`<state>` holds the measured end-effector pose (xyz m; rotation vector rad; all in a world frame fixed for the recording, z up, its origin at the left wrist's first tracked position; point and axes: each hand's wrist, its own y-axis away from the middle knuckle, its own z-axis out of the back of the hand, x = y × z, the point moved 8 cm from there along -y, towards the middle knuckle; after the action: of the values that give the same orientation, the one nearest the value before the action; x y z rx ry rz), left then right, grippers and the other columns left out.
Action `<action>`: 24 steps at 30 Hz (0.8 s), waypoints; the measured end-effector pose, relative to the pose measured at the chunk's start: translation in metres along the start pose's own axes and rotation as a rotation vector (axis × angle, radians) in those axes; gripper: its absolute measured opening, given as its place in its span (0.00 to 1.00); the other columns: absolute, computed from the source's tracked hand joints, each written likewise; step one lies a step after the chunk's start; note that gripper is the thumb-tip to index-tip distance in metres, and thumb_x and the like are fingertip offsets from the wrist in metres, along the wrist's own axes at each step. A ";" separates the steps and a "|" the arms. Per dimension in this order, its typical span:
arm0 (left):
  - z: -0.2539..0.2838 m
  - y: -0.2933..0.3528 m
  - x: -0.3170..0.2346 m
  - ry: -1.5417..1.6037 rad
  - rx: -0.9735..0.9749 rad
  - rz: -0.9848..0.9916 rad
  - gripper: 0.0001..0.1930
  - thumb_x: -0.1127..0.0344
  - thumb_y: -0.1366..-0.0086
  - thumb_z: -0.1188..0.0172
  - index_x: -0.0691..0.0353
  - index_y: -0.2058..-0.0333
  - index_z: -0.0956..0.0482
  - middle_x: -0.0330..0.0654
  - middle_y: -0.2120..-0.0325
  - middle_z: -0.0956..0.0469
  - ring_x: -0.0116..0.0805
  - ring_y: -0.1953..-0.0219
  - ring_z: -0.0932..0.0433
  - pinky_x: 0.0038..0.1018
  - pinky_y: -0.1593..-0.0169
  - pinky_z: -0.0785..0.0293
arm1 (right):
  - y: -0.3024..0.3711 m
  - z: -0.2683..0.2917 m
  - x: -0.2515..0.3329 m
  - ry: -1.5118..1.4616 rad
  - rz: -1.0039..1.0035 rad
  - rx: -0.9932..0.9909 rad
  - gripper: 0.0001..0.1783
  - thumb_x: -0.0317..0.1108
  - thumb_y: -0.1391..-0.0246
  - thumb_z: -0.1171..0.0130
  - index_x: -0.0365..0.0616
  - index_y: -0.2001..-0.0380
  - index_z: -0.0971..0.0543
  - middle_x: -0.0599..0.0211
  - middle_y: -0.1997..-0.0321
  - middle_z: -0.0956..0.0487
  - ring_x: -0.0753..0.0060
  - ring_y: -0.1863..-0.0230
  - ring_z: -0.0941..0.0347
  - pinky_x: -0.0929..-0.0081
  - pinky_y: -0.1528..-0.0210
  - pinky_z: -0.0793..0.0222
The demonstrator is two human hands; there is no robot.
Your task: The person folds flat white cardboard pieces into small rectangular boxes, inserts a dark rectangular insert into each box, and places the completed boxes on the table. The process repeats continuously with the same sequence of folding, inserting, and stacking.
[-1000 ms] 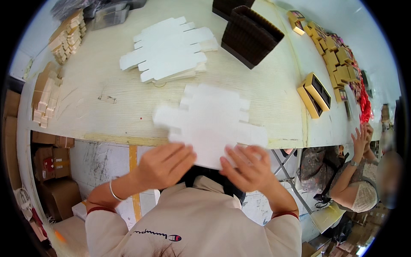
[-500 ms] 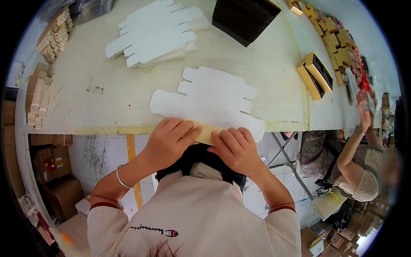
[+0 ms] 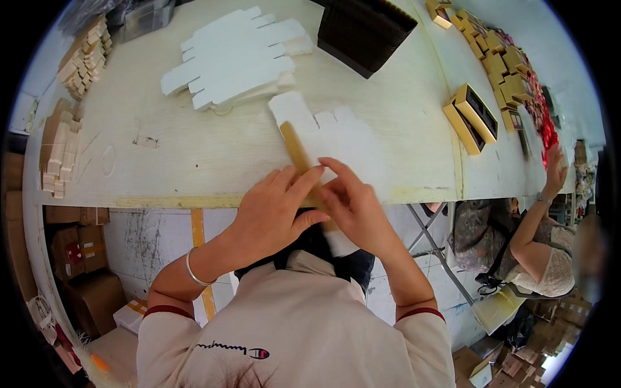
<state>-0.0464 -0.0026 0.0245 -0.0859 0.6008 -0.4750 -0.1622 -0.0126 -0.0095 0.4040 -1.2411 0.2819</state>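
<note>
At the table's near edge, a flat die-cut cardboard box blank [image 3: 336, 136] is tilted and turned, blurred by motion. It is white on the side facing up, and a gold folded-up strip [image 3: 295, 145] runs along one side. My left hand [image 3: 268, 210] has its fingers and thumb closed about that strip from the left. From the right, my right hand [image 3: 356, 207] grips the same strip, its curled fingers close to the left fingertips. The blank's lower end hangs past the table edge, partly behind my hands.
A pile of white blanks [image 3: 236, 58] lies farther back, beside a dark stack [image 3: 365, 32]. Gold boxes with black insides [image 3: 472, 116] stand right. Folded card pieces [image 3: 61, 149] line the left side. More gold boxes [image 3: 504, 71] and a co-worker's arm [image 3: 540, 207] are far right.
The blank has swung from lying across the table edge to a steep slant, its gold strip now pointing away from me. Both hands have moved closer together along the strip.
</note>
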 end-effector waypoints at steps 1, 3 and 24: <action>-0.001 -0.001 0.000 0.069 0.013 0.024 0.21 0.62 0.47 0.34 0.61 0.55 0.26 0.44 0.67 0.31 0.43 0.64 0.29 0.35 0.65 0.29 | 0.003 -0.007 -0.003 -0.282 -0.037 0.060 0.21 0.20 0.43 0.51 0.35 0.45 0.33 0.55 0.63 0.21 0.61 0.60 0.23 0.72 0.58 0.29; -0.001 -0.003 0.012 0.115 0.104 0.095 0.15 0.69 0.44 0.37 0.62 0.57 0.26 0.44 0.66 0.31 0.45 0.64 0.27 0.35 0.63 0.28 | 0.013 0.000 -0.001 -0.324 0.058 0.011 0.30 0.20 0.47 0.46 0.39 0.39 0.36 0.53 0.52 0.24 0.60 0.51 0.27 0.70 0.47 0.34; -0.008 -0.051 0.026 0.122 0.272 -0.171 0.08 0.79 0.45 0.41 0.62 0.67 0.25 0.39 0.65 0.26 0.42 0.62 0.26 0.33 0.60 0.28 | 0.029 -0.005 0.017 0.950 0.854 -0.281 0.15 0.35 0.56 0.36 0.42 0.63 0.22 0.64 0.59 0.29 0.64 0.57 0.31 0.68 0.54 0.36</action>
<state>-0.0527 -0.0596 0.0147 0.1529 0.6458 -0.7274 -0.1648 0.0159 0.0099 -0.5054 -0.4242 0.8914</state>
